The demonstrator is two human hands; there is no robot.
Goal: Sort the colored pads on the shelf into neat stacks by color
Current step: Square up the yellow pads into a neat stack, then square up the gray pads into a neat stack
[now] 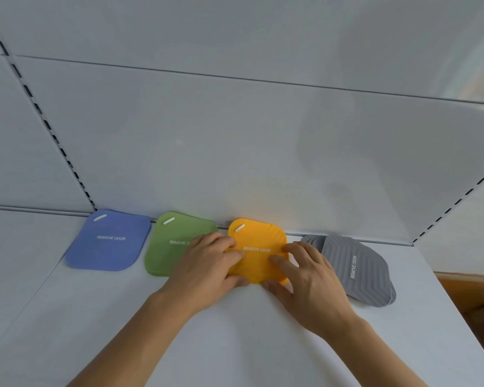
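Observation:
Four groups of pads lie in a row along the back of the white shelf. A blue pad stack is at the left, then a green stack, an orange stack and a fanned-out grey stack at the right. My left hand grips the orange stack's left edge, partly covering the green pads. My right hand holds the orange stack's right edge, with the thumb under its front corner. The grey pads are rotated and spread apart.
The shelf's white back panel rises just behind the pads. Slotted uprights stand at the left and right. A brown cardboard box sits beyond the shelf's right edge.

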